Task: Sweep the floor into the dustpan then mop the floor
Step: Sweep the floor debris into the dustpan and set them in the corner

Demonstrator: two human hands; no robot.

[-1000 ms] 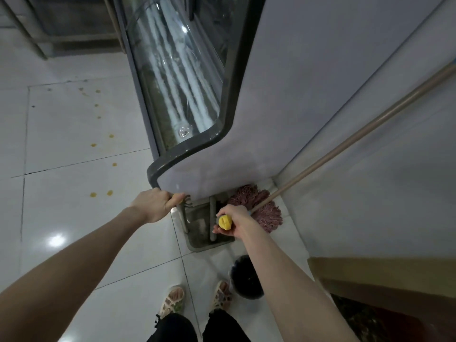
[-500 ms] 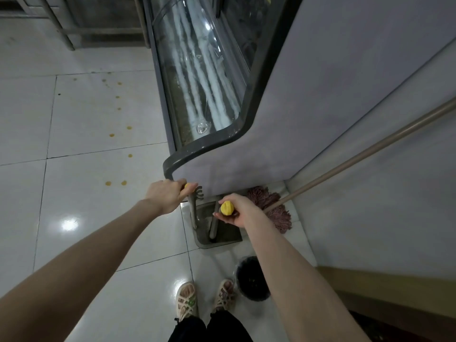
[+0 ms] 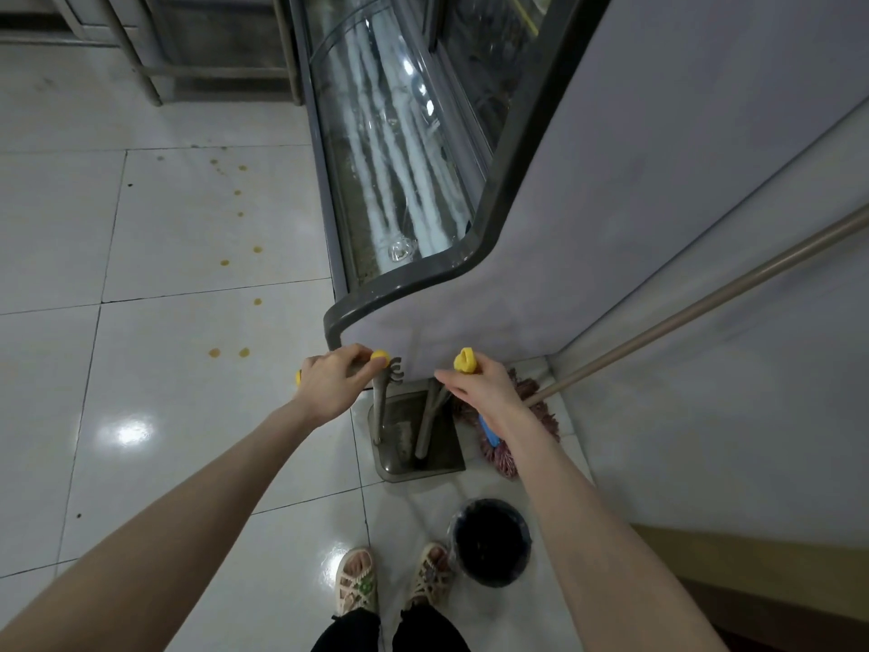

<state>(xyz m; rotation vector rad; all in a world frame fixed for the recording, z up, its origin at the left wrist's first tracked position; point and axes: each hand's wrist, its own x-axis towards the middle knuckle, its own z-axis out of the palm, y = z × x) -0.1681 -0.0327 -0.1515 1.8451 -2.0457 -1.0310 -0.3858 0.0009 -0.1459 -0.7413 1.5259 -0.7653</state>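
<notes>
**Both hands on yellow-capped handles above the dustpan**

Left hand [image 3: 329, 385] curled round the yellow-ended dustpan handle [image 3: 378, 409]; right hand [image 3: 475, 385] gripping a second handle [image 3: 429, 425] just beside it. Dustpan [image 3: 414, 463] standing on the floor [image 3: 164, 392] at the foot of the display case [image 3: 423, 275], both grey shafts running down into it. Mop head [image 3: 541, 416] just right of it, pole [image 3: 705, 303] leaning up along the wall. Black bin [image 3: 489, 538] beside the feet [image 3: 357, 581]. Yellow-brown spots [image 3: 228, 352] on the tiles, left.
</notes>
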